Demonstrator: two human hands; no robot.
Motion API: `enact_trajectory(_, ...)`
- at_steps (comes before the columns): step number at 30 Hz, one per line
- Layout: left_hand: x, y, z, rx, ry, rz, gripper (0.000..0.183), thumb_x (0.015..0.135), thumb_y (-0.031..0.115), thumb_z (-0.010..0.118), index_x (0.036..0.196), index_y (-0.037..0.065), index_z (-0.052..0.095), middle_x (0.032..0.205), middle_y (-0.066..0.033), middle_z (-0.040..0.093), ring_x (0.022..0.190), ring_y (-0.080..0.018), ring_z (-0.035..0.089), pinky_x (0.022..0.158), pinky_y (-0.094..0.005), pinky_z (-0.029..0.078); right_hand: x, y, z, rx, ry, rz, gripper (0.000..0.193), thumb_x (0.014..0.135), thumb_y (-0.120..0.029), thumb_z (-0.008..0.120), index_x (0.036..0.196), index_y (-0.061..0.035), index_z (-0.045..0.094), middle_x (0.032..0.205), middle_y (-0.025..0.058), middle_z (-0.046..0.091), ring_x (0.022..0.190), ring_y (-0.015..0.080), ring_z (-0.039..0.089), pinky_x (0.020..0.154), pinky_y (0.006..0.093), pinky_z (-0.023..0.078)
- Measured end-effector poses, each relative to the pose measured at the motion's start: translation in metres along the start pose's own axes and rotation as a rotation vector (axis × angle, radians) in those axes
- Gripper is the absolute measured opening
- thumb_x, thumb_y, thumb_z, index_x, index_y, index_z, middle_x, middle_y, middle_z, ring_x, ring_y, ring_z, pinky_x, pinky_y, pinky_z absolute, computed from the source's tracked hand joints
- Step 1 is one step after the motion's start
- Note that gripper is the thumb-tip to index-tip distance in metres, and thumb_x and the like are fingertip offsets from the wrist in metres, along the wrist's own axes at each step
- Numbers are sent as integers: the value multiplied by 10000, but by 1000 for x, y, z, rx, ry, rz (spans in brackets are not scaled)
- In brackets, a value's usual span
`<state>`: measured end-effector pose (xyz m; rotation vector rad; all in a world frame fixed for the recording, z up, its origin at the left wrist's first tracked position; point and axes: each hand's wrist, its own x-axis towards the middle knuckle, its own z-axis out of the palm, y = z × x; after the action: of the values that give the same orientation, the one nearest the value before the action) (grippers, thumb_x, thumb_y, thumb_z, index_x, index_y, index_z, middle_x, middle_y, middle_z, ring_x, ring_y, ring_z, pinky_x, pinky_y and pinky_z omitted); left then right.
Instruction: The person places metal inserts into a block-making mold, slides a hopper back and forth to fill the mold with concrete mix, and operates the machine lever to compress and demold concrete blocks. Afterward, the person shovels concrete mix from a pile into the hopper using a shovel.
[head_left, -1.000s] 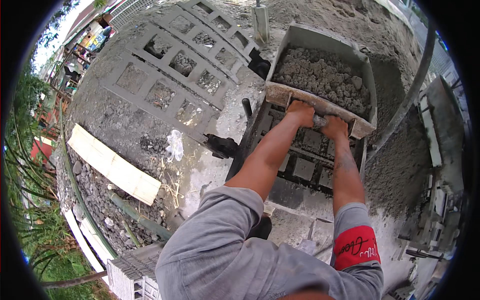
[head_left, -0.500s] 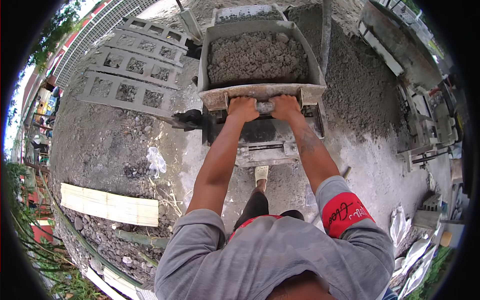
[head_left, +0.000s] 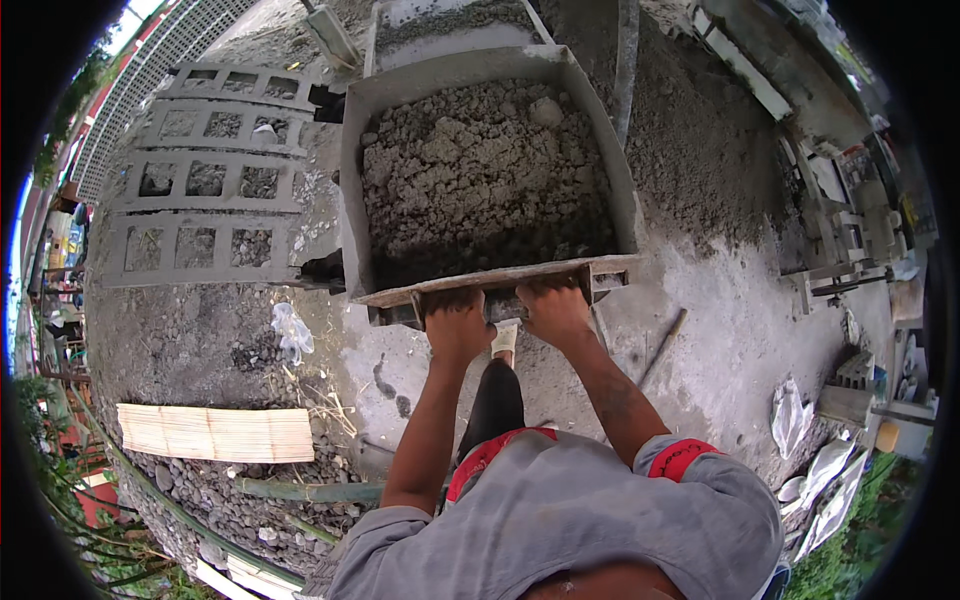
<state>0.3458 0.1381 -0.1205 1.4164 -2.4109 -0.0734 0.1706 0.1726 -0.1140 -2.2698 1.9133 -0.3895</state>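
Observation:
A grey metal feed box (head_left: pixel 354 170) lies in front of me, its near lip crusted and rusty. Damp, crumbly concrete mix (head_left: pixel 480 175) fills much of it, with a larger lump near the far right corner. My left hand (head_left: pixel 457 328) and my right hand (head_left: pixel 555 312) are closed at the near lip, side by side with a small gap between them. Earlier, a short handle bar showed between the hands; now the lip shades it and partly hides my fingers. Behind the box is a second trough (head_left: pixel 450 35) holding grey material.
Rows of hollow concrete blocks (head_left: pixel 198 222) stand on the left. Nearer lie a plastic bag (head_left: pixel 291 332), a slatted bamboo mat (head_left: pixel 215 433) and a green bamboo pole (head_left: pixel 310 491). A dark sand heap (head_left: pixel 690 140) spreads on the right, near a rod (head_left: pixel 663 348) on the floor.
The feed box has come toward me with both hands on it, and my elbows are pulled back. It now covers the machine parts that showed below its lip.

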Motion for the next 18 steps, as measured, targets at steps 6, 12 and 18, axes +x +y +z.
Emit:
enact_trajectory(6,77,-27,8,43,-181,-32,397,465,225,660,843,102,659,807,-110,647,750,-285,631,654,-411,510,85,24,1,20,28,53,278,535,-172,662,811,-142,650,770,50,638,749,223,638,653,384,505)
enact_trajectory(12,244,-83,44,209,-266,-43,369,608,194,585,956,102,664,886,-151,654,824,-311,628,735,-419,505,243,78,-5,-109,-21,52,345,594,-146,620,933,-149,681,755,136,653,700,286,648,641,393,525)
enact_trajectory(18,265,-78,15,186,-515,-114,398,673,221,558,1043,96,634,1018,-167,627,981,-323,586,849,-419,466,248,87,6,-171,-24,23,360,637,-183,615,991,-165,676,827,134,659,804,297,642,735,419,515)
